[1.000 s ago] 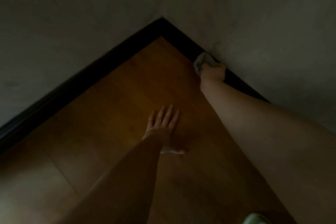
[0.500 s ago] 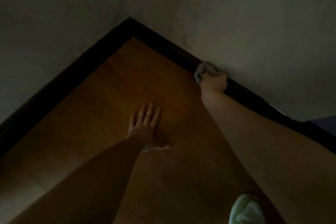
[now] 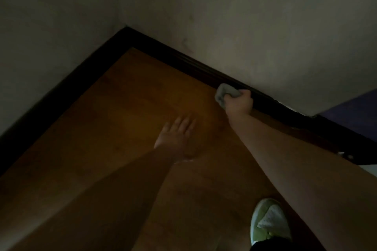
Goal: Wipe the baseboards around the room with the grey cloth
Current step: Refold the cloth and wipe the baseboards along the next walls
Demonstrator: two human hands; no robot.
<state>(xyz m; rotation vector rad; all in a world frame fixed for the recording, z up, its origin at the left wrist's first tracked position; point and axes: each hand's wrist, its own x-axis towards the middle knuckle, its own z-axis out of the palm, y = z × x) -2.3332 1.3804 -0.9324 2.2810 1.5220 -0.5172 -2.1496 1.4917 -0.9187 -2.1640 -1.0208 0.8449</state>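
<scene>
1. A crumpled grey cloth [image 3: 225,94] is being gripped by the right hand [image 3: 238,104], whose fingers are being kept clenched round it in a fist.
2. The cloth is being pressed against the dark, nearly black wooden baseboard [image 3: 183,61] running along the foot of the right-hand wall; most of the bunched fabric is being shown just beyond and to the left of the curled fingers, toward the corner of the room.
3. The knuckles of the right hand are being held right against the baseboard, with the bare forearm being stretched back toward the lower right edge of the view.
4. The left hand [image 3: 176,134] is being laid flat on the brown wooden plank floor [image 3: 122,118], with its fingers being kept straight and slightly spread and nothing being held by them.
5. The fingertips of the left hand are being pointed toward the baseboard, well short of it; the cloth is being seen ahead of them and to their right.
6. A second run of the same dark baseboard is being met at the corner, far beyond the fingers of both hands.
7. The plain pale plaster wall [image 3: 265,26] is being shown above the right fist.
8. A pale green and white shoe [image 3: 269,220] is being planted on the floor behind the right hand, near the lower edge of the view.
</scene>
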